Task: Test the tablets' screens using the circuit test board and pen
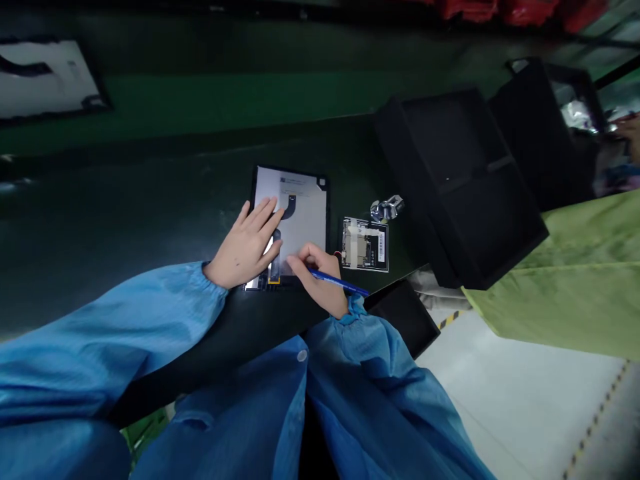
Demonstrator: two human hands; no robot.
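Observation:
A flat display panel (307, 223) lies back side up on the dark table, with a black curved flex cable (289, 207) and a second strip cable (274, 270) on its silvery back. Fingers spread, my left hand (246, 245) rests flat across the panel's left part, by the cables. My right hand (320, 277) is closed around a blue pen (340, 282), held as for writing over the panel's lower right. The pen's tip is hidden by my fingers. Just right of the panel sits a small circuit board (366, 245) with pale tape across it.
Crumpled silvery foil (387, 209) lies behind the board. Large black boxes (465, 187) stand at the right, with another black tray (404, 317) below the table edge. A second panel (47, 79) is at the far left. Someone in a green garment (575, 280) is close on the right.

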